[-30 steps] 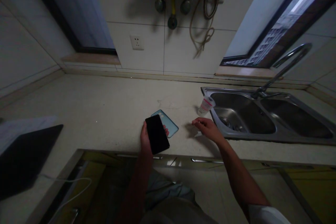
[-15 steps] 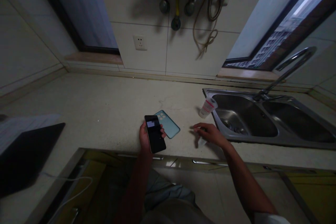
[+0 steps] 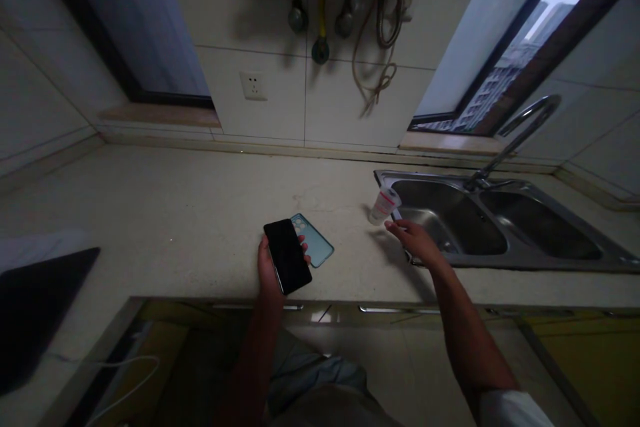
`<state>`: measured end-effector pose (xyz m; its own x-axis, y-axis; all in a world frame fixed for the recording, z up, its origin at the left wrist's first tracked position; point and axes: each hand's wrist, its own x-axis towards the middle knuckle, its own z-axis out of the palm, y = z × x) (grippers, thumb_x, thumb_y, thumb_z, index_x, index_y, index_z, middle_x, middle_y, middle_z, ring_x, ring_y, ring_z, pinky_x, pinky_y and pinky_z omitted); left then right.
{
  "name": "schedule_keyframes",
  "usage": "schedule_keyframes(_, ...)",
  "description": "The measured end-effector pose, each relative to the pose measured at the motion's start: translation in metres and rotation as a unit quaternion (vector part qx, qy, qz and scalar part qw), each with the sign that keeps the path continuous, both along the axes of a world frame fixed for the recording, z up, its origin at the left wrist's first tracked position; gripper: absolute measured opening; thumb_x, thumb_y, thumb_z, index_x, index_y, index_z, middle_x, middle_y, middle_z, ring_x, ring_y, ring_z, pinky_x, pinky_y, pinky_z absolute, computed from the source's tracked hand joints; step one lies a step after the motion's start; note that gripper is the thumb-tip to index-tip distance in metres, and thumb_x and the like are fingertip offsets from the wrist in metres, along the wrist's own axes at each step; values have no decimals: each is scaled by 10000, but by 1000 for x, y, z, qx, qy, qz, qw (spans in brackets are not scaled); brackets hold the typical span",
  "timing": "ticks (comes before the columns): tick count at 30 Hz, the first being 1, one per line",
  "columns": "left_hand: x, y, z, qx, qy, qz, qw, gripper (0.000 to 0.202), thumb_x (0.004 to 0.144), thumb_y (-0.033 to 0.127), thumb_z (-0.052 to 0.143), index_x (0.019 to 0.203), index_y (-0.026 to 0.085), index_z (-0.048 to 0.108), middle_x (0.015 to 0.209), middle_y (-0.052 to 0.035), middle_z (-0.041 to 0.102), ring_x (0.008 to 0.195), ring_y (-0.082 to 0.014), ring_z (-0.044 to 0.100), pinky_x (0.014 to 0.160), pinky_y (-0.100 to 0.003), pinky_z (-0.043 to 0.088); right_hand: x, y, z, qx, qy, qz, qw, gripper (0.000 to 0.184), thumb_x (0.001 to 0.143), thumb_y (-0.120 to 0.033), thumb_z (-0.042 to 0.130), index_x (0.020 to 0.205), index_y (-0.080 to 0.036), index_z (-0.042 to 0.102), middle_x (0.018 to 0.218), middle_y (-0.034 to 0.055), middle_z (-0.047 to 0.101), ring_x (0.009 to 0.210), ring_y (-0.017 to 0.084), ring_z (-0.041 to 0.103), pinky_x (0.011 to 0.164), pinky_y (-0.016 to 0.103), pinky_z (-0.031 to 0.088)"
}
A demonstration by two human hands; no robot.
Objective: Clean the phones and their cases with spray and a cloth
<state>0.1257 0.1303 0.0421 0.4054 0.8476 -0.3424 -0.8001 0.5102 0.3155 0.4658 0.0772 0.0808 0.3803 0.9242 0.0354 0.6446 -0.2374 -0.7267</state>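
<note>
My left hand is wrapped round a black smartphone, its dark screen facing up and fingertips showing at its right edge. Partly behind the phone, a light blue phone case with camera cutouts lies on the counter. My right hand is over the counter by the sink's left edge, fingers drawn together; whatever they hold is too small to make out. A clear plastic cup with red markings stands tilted-looking just beyond those fingertips, with a small gap that I cannot judge.
The double steel sink with a curved faucet fills the counter's right side. A black flat object and a white cable are at left. Hoses and a wall socket are on the tiled wall.
My right hand has moved right and away from me, towards the cup and sink. The white bit under it no longer shows there. The phone's lit screen patch has gone dark.
</note>
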Motion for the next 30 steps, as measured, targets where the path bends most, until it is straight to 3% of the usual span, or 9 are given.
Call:
schedule_keyframes(2,1,1,-1,-8,9,-1,1000,557,917,589,416,1133,131,648,947,-167,738,755,-279,714,613,-417,576,5,4,-3,9,-10,-30,999,557,761,-696,579,814,-158,715,571,5,578,516,147,493,518,261,353)
schedule_keyframes(6,0,2,-1,-14,22,8,1000,542,928,571,410,1109,121,653,927,-164,742,720,-264,712,601,-405,574,10,9,-6,99,24,-93,990,494,741,-560,612,998,-148,698,558,-16,576,465,135,459,478,250,340)
schedule_keyframes(12,-1,1,0,-4,7,7,1000,537,917,566,438,1100,111,656,910,-160,732,720,-248,700,609,-380,566,4,3,2,181,77,-128,972,287,753,-454,583,809,-184,663,505,-35,523,420,119,418,415,240,310)
schedule_keyframes(22,-2,1,-3,3,-5,3,1000,556,931,568,393,1106,107,650,917,-171,725,720,-247,693,602,-378,558,-20,-9,11,169,227,-45,958,178,722,-390,556,765,-253,450,460,-102,388,364,87,320,358,204,234)
schedule_keyframes(26,-3,1,-7,4,-9,-7,1000,546,921,561,419,1130,110,644,932,-171,727,735,-252,699,606,-377,561,-19,-5,8,143,317,15,937,206,718,-382,522,734,-268,351,474,-112,355,353,84,284,339,202,221)
schedule_keyframes(30,-3,1,-7,-2,-9,-7,1000,560,920,571,411,1135,109,642,931,-168,728,738,-250,698,608,-379,562,-15,0,1,131,337,33,932,228,695,-385,533,727,-267,341,485,-101,389,376,89,317,356,202,257)
